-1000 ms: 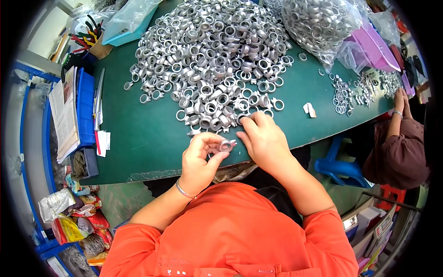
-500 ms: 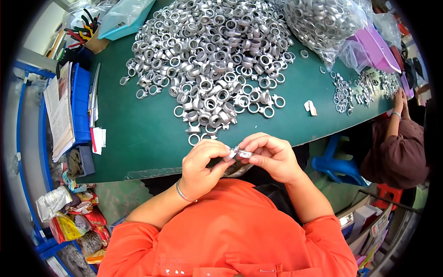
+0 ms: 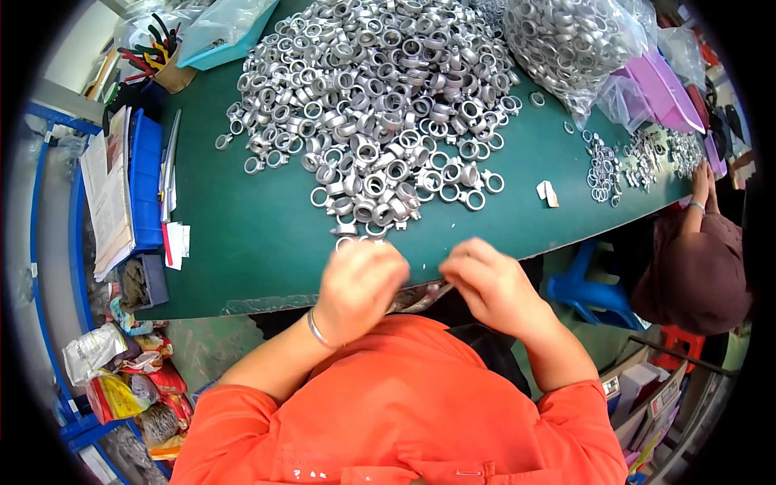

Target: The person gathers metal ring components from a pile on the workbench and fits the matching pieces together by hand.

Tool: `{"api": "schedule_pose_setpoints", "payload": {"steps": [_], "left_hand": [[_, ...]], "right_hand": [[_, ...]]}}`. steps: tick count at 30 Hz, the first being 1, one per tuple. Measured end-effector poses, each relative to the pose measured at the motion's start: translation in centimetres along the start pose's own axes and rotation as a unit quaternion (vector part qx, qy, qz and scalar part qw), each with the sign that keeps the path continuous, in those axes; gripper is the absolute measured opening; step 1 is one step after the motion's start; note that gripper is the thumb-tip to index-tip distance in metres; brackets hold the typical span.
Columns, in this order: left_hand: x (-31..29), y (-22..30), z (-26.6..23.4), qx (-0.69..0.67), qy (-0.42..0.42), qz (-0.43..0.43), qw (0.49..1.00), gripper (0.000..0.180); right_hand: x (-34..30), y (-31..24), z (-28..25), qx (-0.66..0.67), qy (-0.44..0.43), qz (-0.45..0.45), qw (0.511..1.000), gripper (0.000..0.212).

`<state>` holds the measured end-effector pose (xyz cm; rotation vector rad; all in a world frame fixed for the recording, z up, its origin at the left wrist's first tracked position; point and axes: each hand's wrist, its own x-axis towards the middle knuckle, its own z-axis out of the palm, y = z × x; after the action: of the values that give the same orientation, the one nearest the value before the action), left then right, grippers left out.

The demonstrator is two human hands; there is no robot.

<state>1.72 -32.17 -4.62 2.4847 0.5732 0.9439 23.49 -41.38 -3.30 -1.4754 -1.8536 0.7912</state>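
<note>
A broad heap of grey metal rings, many with a small lug on the side, spreads over the green tabletop, narrowing toward the person in the orange shirt. Both hands are on the near side of that heap, well apart from one another. The left hand, with a bangle at its wrist, is just beside the heap's nearest rings; its fingers are curled in and blurred, so I cannot tell whether they grip anything. The right hand is also nearest to the heap's near end, farther to the right — its fingers bent, the tips blurred and close to the thumb, and again I cannot tell whether a ring sits between them. Right of the heap are a loose ring, a clear bag packed with similar rings, a pink-purple tray, a folded white scrap and a cluster of thinner rings; farther out on that side, a co-worker in brown has both hands at the table's edge. Left of the heap are a teal tray, some pliers in a brown holder and a blue bin with papers against it.
</note>
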Motion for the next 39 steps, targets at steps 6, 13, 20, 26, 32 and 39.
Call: {"api": "schedule_pose_setpoints", "payload": {"steps": [6, 13, 20, 26, 32, 39], "left_hand": [[3.0, -1.7, 0.6, 0.133, 0.039, -0.156, 0.978, 0.024], [0.9, -1.1, 0.2, -0.053, 0.095, -0.143, 0.984, 0.025], [0.5, -0.5, -0.3, -0.158, 0.066, -0.135, 0.976, 0.019], [-1.0, 1.0, -0.3, -0.193, -0.094, 0.011, 0.977, 0.022], [0.1, 0.7, 0.8, -0.051, 0.017, -0.064, 0.997, 0.027], [3.5, -2.1, 0.9, 0.048, 0.003, -0.087, 0.995, 0.027]], "right_hand": [[7.1, 1.2, 3.1, -0.073, 0.228, -0.008, 0.971, 0.011], [4.9, 3.0, 2.9, 0.017, 0.199, -0.017, 0.980, 0.019], [2.7, 1.3, 1.9, 0.504, 0.159, 0.184, 0.829, 0.015], [0.6, -0.1, 0.8, 0.206, -0.031, -0.050, 0.977, 0.016], [1.1, 0.3, 0.5, 0.013, -0.016, -0.079, 0.997, 0.019], [5.6, 1.9, 2.5, -0.121, 0.123, -0.028, 0.985, 0.027]]}}
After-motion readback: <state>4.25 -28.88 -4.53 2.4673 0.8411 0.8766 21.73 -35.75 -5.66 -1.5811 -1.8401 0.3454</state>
